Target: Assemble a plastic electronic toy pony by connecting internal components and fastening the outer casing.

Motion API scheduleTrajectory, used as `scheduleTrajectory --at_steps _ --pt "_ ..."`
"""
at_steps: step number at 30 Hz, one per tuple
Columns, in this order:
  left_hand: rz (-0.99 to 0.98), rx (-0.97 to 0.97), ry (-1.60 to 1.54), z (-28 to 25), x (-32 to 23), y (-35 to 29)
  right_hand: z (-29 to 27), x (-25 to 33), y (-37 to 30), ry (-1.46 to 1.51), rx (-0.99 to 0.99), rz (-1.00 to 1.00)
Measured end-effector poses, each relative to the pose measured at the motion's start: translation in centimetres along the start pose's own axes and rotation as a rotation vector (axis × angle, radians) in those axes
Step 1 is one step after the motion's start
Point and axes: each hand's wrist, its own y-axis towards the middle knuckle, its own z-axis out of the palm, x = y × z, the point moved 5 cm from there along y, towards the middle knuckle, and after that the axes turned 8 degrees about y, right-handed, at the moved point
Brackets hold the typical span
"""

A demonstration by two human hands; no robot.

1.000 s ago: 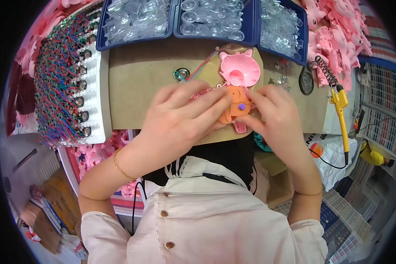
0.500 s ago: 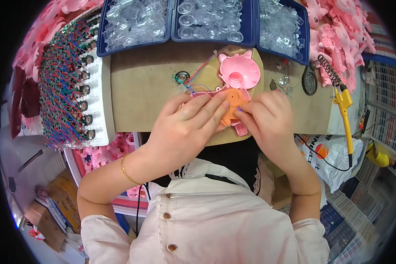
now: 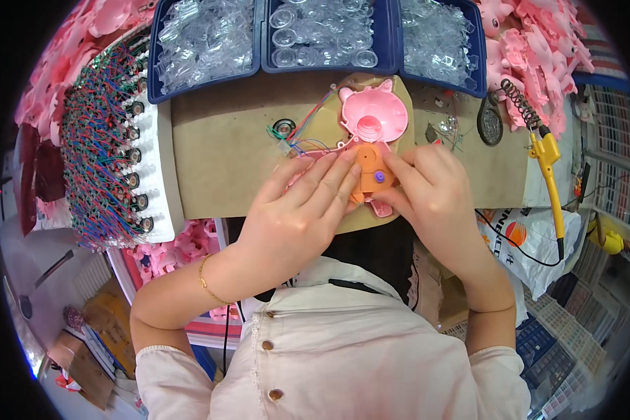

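Observation:
A pink plastic toy shell [image 3: 392, 115] with a rounded, eared end lies open side up in front of me. Over its narrower part sits an orange plastic box [image 3: 367, 159], with a small purple knob [image 3: 379, 176] on its face. My left hand [image 3: 304, 192] lies over the shell's left side, fingers long and close together, holding it with the fingertips at the box's left edge. At the box's right edge, my right hand [image 3: 427, 182] has bent fingers and thumb closed on it. Thin wires run from the shell to a small round speaker [image 3: 284, 128]. Both hands hide much of the lower shell.
Blue bins [image 3: 262, 42] of clear plastic parts line the far side. Wired speakers [image 3: 105, 154] cover a white board at left. Pink shells [image 3: 532, 63] are heaped far right, near a yellow soldering iron [image 3: 549, 161] in its coiled holder [image 3: 518, 101] and a dark oval dish [image 3: 490, 122].
My right fingers have shifted off the purple knob to the box's right edge, leaving the knob in plain sight. My left hand stays over the shell. The whole view has shifted slightly.

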Motion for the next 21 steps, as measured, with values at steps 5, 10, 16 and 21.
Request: scheduleTrajectory --at_steps 5,10,16,21 --pt "0.002 0.018 0.044 -0.3 -0.3 0.2 -0.3 -0.9 1.2 0.077 0.138 -0.016" --pt "-0.326 -0.155 -0.186 -3.0 3.1 -1.2 -0.7 -1.2 3.4 0.204 0.212 0.050" --pt "-0.501 -0.017 -0.068 -0.8 5.1 0.5 1.9 -0.5 8.7 -0.050 -0.028 -0.360" --pt "-0.494 -0.015 -0.278 -0.9 4.2 1.7 -0.2 1.3 6.7 -0.218 0.065 -0.331"
